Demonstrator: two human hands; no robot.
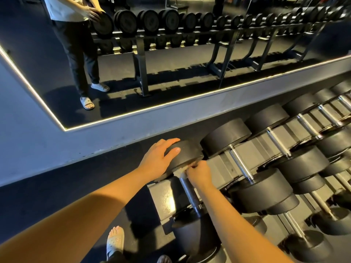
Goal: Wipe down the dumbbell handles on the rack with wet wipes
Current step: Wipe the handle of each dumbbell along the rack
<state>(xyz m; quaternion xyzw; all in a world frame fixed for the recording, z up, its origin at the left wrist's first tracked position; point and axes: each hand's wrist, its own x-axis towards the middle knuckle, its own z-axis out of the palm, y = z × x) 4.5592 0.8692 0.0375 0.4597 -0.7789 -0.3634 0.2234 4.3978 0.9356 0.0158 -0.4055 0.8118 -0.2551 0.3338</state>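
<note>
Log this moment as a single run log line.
phase: wiping | left hand: rests on dumbbell head | right hand: holds wet wipe against handle, next to that head

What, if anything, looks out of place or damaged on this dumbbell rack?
Nothing stands out. The dumbbells sit evenly on the rack; the left hand rests on one head, the right hand holds a wipe against its handle.

The room is dim; a bright strip (133, 112) edges the mirror (171, 63). Glare sits on the chrome handles (241, 166), hard shadows on the floor (47, 186), and edges bend.
</note>
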